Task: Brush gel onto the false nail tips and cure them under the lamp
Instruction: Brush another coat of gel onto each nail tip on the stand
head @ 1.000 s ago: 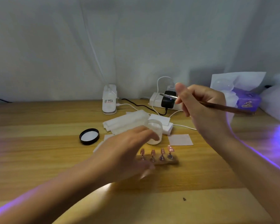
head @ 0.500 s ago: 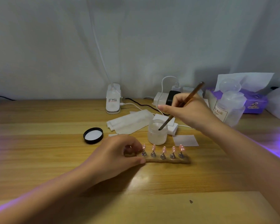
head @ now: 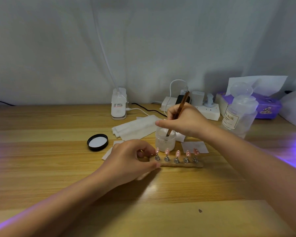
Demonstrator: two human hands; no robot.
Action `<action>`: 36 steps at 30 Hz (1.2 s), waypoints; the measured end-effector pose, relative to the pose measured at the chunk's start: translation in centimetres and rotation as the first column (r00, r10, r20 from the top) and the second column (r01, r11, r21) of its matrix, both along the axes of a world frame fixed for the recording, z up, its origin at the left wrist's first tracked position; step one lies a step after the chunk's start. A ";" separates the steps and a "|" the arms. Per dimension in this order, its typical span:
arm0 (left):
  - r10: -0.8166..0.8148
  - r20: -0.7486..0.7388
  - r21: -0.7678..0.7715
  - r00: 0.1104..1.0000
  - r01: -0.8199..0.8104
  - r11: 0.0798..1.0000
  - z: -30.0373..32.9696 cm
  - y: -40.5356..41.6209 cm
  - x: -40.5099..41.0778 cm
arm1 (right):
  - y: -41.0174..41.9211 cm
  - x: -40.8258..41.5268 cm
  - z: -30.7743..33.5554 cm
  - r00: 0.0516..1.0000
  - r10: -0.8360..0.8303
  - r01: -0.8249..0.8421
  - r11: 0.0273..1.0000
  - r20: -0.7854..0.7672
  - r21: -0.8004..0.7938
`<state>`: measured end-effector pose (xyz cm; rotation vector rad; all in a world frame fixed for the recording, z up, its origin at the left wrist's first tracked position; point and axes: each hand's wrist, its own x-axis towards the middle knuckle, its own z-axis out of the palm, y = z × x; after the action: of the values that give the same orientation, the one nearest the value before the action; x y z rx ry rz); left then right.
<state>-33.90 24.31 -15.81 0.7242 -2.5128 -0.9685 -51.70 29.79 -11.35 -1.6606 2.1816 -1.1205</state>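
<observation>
Wooden desk (head: 41, 168) w/ white curtain behind: right hand (head: 186, 120) grips brush (head: 179, 112), tip in gel jar (head: 165, 141); left hand (head: 130, 161) pinches nail-tip holder (head: 179, 164). Black lid (head: 97, 142), wipes (head: 135, 128) nearby.

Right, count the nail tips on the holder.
5, in a row on the holder: first tip by the left hand, then, last at the right end. None looks hidden.

Brush (head: 179, 112) tip — hidden in jar (head: 165, 141)
</observation>
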 end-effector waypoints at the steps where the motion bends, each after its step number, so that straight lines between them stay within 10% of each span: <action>1: 0.002 0.003 0.013 1.000 -0.002 1.000 0.0 0.0 -0.1 | 0.0 0.0 -0.1 1.000 -0.001 0.001 1.000 0.003 -0.003; 13: 0.044 -0.042 0.005 0.998 -0.044 0.999 -0.1 0.5 -0.6 | 2.2 -1.9 0.0 0.827 -0.266 0.394 0.903 0.496 -0.173; 25: 0.061 -0.170 0.034 0.983 -0.056 0.998 -0.6 0.3 -0.3 | 3.3 -2.7 -0.7 0.718 -0.384 0.554 0.820 0.581 -0.142; 31: 0.050 -0.222 0.066 0.974 -0.036 0.997 -0.7 0.4 -0.5 | 4.7 -1.5 -0.5 0.715 -0.238 0.531 0.796 0.658 -0.289; 36: 0.019 -0.261 0.035 0.965 -0.010 0.999 -0.9 0.5 -0.4 | 6.4 2.2 -3.2 0.898 0.033 0.241 0.799 0.440 -0.551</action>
<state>-34.28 24.77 -16.67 0.5815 -2.2648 -1.0299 -49.47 36.15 -14.60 -1.2786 1.7415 -2.1459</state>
